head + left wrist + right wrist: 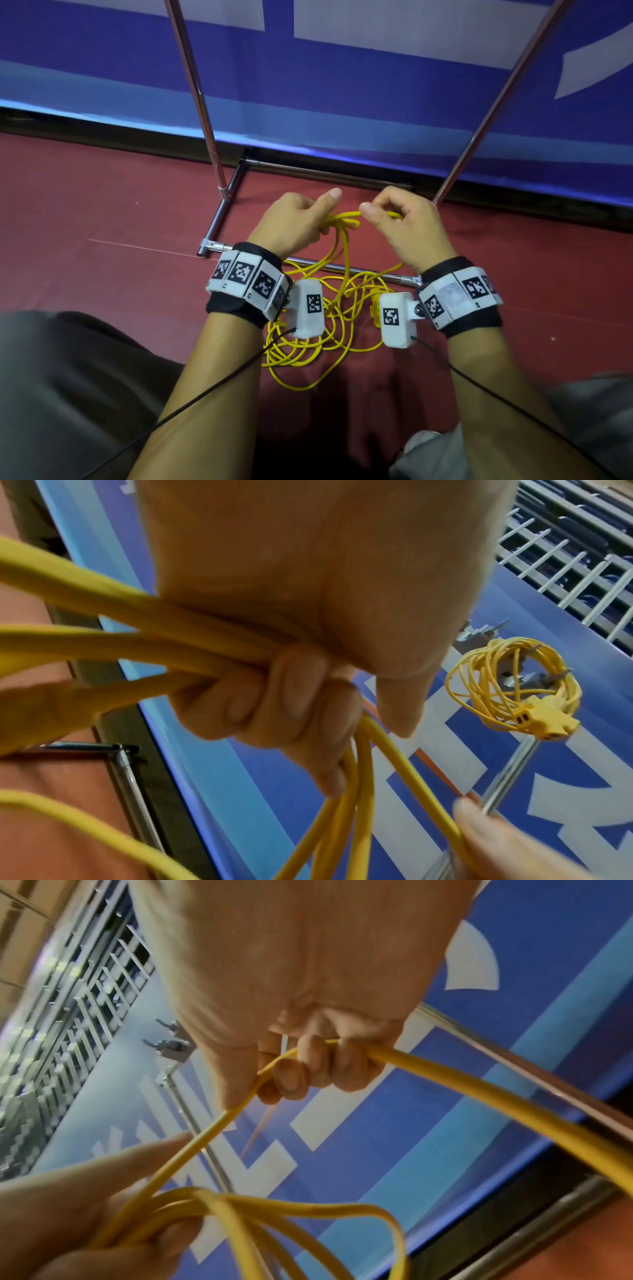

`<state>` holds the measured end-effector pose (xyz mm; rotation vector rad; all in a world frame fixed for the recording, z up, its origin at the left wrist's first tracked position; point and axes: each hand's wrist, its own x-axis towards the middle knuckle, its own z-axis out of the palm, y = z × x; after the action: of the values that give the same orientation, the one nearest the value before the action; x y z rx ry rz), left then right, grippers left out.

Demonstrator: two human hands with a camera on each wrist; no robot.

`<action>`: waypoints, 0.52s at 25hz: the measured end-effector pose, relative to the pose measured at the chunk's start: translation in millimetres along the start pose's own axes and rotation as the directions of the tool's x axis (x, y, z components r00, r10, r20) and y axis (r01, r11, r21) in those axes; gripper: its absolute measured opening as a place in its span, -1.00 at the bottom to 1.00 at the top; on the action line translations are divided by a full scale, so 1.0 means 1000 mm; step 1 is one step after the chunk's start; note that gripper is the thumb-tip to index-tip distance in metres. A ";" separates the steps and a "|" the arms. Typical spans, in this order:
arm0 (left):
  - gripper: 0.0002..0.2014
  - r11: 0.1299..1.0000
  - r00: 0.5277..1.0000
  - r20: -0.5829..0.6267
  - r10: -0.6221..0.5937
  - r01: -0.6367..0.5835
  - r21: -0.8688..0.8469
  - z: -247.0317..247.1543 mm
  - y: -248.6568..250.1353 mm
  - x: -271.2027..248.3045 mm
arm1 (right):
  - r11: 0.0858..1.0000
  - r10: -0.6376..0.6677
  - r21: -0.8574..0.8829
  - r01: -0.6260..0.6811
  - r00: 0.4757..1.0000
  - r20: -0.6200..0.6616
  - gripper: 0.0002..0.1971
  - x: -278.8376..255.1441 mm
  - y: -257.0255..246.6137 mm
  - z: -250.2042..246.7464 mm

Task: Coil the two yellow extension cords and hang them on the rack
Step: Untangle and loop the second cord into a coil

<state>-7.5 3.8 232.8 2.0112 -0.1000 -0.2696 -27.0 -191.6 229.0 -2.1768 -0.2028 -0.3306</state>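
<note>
My left hand (294, 219) grips several loops of a yellow extension cord (346, 219) in its fist; the left wrist view shows the fingers (291, 710) curled round the bundled strands (137, 642). My right hand (404, 219), close beside it, holds one strand of the same cord (479, 1091) in its curled fingers (308, 1069). The rest of that cord lies in a loose tangle (329, 329) on the red floor under my wrists. A second yellow cord (514, 691) hangs coiled on a hook at the top of the rack, its socket end dangling.
The rack's two chrome poles (198, 99) (496, 102) rise from a chrome base frame (219, 222) on the red floor. A blue and white banner (376, 85) stands right behind it. Bare hooks (171, 1045) show on the rack's top. My knees flank the cord heap.
</note>
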 end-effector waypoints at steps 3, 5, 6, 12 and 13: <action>-0.33 1.000 1.000 0.000 0.001 -0.001 -0.027 0.011 0.009 -0.005 | 0.998 -0.061 -0.027 0.063 0.997 0.053 -0.70 -0.004 -0.018 0.015; -0.35 0.996 0.999 -0.044 0.025 -0.029 -0.081 0.015 0.013 -0.008 | 0.999 -0.030 -0.024 0.033 0.995 0.092 -0.62 -0.006 -0.017 0.015; -0.37 0.995 0.997 -0.063 0.041 -0.047 -0.091 0.014 0.014 -0.009 | 0.999 -0.005 -0.036 0.010 0.991 0.137 -0.60 -0.006 -0.014 0.012; -0.46 0.954 0.992 -0.128 -0.017 -0.023 -0.300 -0.005 0.015 -0.008 | 0.896 0.136 -0.436 -0.088 0.988 0.080 -0.79 -0.009 0.017 0.003; -0.48 0.956 0.991 -0.137 -0.009 -0.031 -0.291 -0.007 0.013 -0.008 | 0.883 0.177 -0.450 -0.134 0.983 0.054 -0.79 -0.008 0.019 0.003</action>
<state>-13.1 5.6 248.2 1.7272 0.0155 -0.1292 -29.4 -201.0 210.1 -2.6482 0.0020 -0.1937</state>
